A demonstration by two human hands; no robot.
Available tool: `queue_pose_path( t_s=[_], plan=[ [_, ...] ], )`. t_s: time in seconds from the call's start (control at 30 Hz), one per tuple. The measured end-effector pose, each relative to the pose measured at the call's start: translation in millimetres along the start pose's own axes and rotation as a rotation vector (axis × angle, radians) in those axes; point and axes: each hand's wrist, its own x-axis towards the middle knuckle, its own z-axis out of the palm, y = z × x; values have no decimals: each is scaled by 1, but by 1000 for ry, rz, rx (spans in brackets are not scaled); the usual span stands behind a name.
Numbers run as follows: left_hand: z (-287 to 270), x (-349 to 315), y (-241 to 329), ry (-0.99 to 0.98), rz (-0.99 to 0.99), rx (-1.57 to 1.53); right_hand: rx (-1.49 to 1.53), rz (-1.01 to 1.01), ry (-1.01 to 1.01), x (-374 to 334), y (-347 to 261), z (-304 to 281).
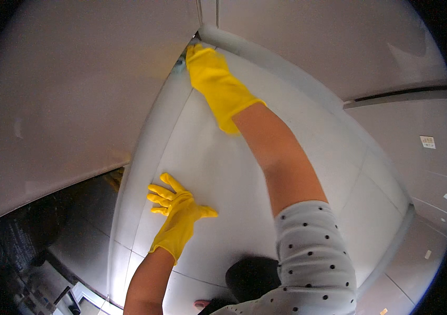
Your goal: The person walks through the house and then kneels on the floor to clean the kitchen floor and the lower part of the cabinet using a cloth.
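Both my hands wear yellow rubber gloves. My left hand is open, its fingers spread and lying flat on the light tiled floor. Stretched far ahead, my right hand presses down in the narrow corner where the floor meets the left skirting. A bit of pale blue-grey cloth shows at the left edge of that hand, against the skirting. The glove hides most of the cloth, and the right fingertips are slightly blurred.
A large smooth greyish panel rises on the left, with a dark opening below it. Pale skirting runs along the right wall. Light switch-like white plate sits at the far right. My dark-clad knee is on the floor.
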Motion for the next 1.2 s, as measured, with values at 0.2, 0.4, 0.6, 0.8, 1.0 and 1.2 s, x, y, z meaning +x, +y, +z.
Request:
queue_pose_path(
  t_s=[0.2, 0.4, 0.6, 0.8, 1.0, 1.2],
  plan=[
    [0, -1, 8, -16, 12, 21, 61, 88, -170, 25, 1, 1],
    [1, 2, 3, -4, -1, 18, 171, -2, -10, -21, 3, 2],
    [2, 2, 4, -18, -9, 29, 106, 101, 20, 6, -10, 15],
    [1, 1, 3, -12, -8, 29, 32, 67, 162, -1, 25, 38],
    [-9, -6, 1, -26, -44, 31, -72, 26, 111, -127, 140, -18],
    [1, -1, 11, 0, -8, 47, -208, -33, 62, -135, 135, -61]
  ],
)
